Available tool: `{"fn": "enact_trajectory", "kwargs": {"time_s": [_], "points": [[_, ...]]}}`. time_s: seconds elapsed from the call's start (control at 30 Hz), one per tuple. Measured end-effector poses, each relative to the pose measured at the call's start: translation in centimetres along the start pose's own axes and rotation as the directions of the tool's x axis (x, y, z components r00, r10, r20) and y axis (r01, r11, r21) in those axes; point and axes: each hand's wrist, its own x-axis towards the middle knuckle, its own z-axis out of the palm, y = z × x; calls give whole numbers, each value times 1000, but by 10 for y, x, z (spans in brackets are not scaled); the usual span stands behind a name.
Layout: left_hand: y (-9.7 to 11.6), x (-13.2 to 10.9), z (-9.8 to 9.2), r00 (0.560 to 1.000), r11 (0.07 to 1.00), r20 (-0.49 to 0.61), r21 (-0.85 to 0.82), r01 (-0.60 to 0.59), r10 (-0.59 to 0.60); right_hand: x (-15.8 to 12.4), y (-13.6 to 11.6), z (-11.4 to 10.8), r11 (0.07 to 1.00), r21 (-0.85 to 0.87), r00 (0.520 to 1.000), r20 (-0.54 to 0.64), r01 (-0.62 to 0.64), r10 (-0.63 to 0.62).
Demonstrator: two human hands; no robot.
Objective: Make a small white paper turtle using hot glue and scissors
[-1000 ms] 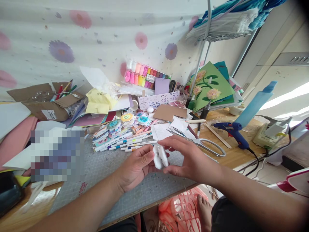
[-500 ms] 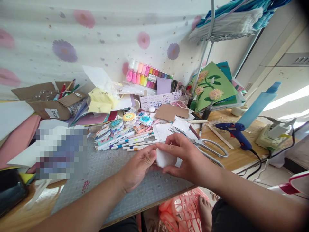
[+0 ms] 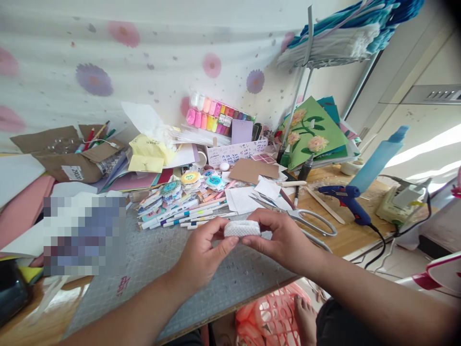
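Observation:
Both hands hold a small folded wad of white textured tissue (image 3: pixel 242 228) just above the grey cutting mat (image 3: pixel 151 259). My left hand (image 3: pixel 201 254) pinches its left end between thumb and fingers. My right hand (image 3: pixel 284 240) grips its right end, fingers curled over the top. The wad lies flat and horizontal between them. Silver scissors (image 3: pixel 306 218) lie on the table right behind my right hand. A row of marker pens (image 3: pixel 187 214) lies just beyond my left hand.
A blue glue gun (image 3: pixel 347 202) and its cord lie to the right on the wooden table. Paper flowers, coloured clay tubs (image 3: pixel 216 113), a cardboard box (image 3: pixel 68 154) and sheets of paper crowd the back. A pink basket (image 3: pixel 273 312) and a bare foot show below the table edge.
The white wad has been turned from upright to flat and pressed into a narrower roll. Both hands shifted slightly but stay on it.

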Motion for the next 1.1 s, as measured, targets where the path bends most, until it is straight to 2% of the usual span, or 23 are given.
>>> {"fn": "enact_trajectory", "kwargs": {"time_s": [0.1,0.27,0.47,0.6,0.8,0.93,1.0,1.1], "points": [[-2,-1,0,997,995,-30,71,-73,75,-1,-4,2,1000,-28,1000,-20,0,0],[0,-1,0,991,981,-60,166,-105,116,-2,-4,5,999,-29,999,-45,26,-27],[8,-5,-1,969,938,-90,286,-197,231,-1,-5,7,991,88,993,-69,101,-95],[10,-6,-1,960,918,-93,331,-221,264,0,-6,6,987,111,992,-66,115,-108],[5,-3,0,982,963,-135,254,-92,129,2,-4,1,989,144,998,-49,39,-32],[4,0,1,998,994,-61,113,-12,19,2,-3,4,980,180,993,-64,-82,95],[5,1,2,999,993,-41,120,18,-13,1,-3,7,970,203,987,-68,-131,147],[7,-1,2,998,977,-61,214,5,9,-1,-3,12,935,304,974,-66,-186,215]]}}
